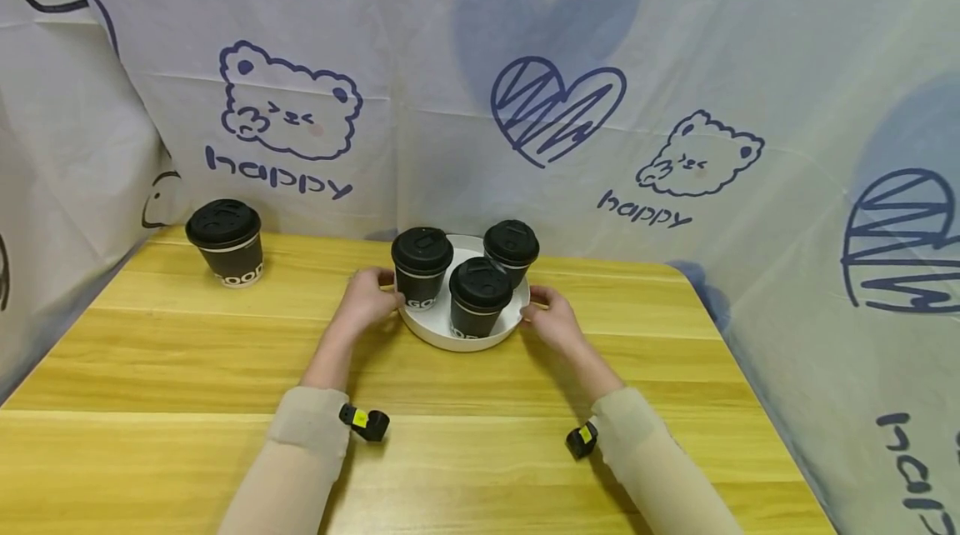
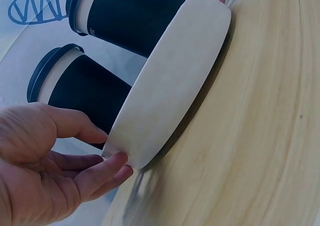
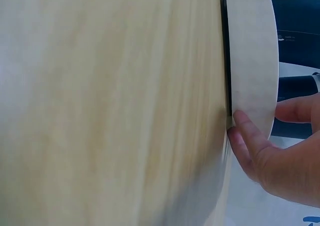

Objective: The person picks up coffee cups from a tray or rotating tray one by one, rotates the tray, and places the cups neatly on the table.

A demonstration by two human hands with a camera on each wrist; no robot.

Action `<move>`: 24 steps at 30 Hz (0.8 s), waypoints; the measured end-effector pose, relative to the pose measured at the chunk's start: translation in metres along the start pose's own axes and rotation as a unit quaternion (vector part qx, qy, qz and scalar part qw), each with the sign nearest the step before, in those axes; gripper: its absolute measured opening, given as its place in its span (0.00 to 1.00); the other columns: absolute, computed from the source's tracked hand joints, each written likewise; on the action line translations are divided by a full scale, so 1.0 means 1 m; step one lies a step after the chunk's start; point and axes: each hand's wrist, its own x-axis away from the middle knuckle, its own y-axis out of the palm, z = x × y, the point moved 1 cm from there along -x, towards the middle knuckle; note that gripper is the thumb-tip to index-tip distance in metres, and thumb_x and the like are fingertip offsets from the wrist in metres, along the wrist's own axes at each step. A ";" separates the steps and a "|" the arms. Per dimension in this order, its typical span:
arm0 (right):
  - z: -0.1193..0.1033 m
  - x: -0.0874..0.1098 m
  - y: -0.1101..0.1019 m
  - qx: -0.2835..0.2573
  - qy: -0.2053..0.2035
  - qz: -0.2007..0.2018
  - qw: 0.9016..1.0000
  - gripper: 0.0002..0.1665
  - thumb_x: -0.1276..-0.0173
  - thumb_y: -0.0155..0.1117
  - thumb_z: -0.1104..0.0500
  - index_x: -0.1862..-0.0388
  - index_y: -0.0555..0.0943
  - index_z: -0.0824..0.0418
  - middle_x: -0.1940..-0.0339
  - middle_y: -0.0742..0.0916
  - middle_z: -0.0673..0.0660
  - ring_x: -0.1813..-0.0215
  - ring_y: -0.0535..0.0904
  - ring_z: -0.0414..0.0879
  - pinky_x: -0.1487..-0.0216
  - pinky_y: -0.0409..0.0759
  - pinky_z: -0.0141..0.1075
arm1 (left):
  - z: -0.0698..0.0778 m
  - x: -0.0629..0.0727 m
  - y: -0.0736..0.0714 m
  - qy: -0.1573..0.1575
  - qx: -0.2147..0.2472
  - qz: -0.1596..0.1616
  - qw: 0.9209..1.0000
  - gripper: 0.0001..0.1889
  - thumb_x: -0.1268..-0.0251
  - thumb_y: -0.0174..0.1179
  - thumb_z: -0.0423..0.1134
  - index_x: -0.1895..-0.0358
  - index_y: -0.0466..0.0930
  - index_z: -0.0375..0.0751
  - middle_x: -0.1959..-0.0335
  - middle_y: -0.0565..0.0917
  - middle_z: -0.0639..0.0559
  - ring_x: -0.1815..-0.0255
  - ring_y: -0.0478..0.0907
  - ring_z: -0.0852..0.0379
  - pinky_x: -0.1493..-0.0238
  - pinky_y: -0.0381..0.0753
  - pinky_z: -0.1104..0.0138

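1. "GOOD" is read on the far-left cup (image 1: 231, 258), "happy" on the cloth (image 1: 427, 143).
2. That cup is seen only from the head.
3. The tray (image 1: 457, 343), far-centre, is pinched by left grip (image 1: 367, 302) and right grip (image 1: 557, 322).

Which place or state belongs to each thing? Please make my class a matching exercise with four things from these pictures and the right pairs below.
Things
1. Left hand
2. White tray
3. Lone cup
4. Right hand

Places and states
A. On the wooden table, apart from the tray, near the far left corner
B. Gripping the tray's edge at its right side in the head view
C. Bearing three black-lidded cups
D. Gripping the tray's edge at its left side in the head view

Right pairs
1-D, 2-C, 3-A, 4-B
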 end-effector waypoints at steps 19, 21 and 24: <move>-0.003 -0.001 -0.005 0.004 -0.003 -0.011 1.000 0.32 0.28 0.51 0.71 0.26 0.64 0.81 0.29 0.73 0.76 0.43 0.80 0.61 0.40 0.84 0.50 | -0.001 -0.001 0.001 0.004 0.012 0.016 1.000 0.26 0.30 0.54 0.27 0.31 0.68 0.18 0.31 0.74 0.26 0.27 0.68 0.34 0.24 0.66 0.49; -0.003 0.001 -0.004 0.006 -0.004 -0.013 1.000 0.32 0.28 0.51 0.71 0.26 0.64 0.81 0.29 0.73 0.76 0.41 0.79 0.61 0.39 0.83 0.51 | -0.002 -0.001 0.001 0.005 0.012 0.019 1.000 0.26 0.29 0.53 0.27 0.31 0.68 0.18 0.31 0.74 0.26 0.27 0.68 0.33 0.24 0.65 0.48; -0.003 0.002 -0.004 0.016 -0.006 -0.013 1.000 0.32 0.28 0.51 0.71 0.26 0.64 0.81 0.29 0.73 0.76 0.42 0.80 0.62 0.39 0.83 0.51 | -0.003 -0.001 0.001 0.008 0.008 0.023 1.000 0.25 0.29 0.52 0.28 0.31 0.68 0.18 0.32 0.75 0.26 0.27 0.68 0.33 0.24 0.65 0.48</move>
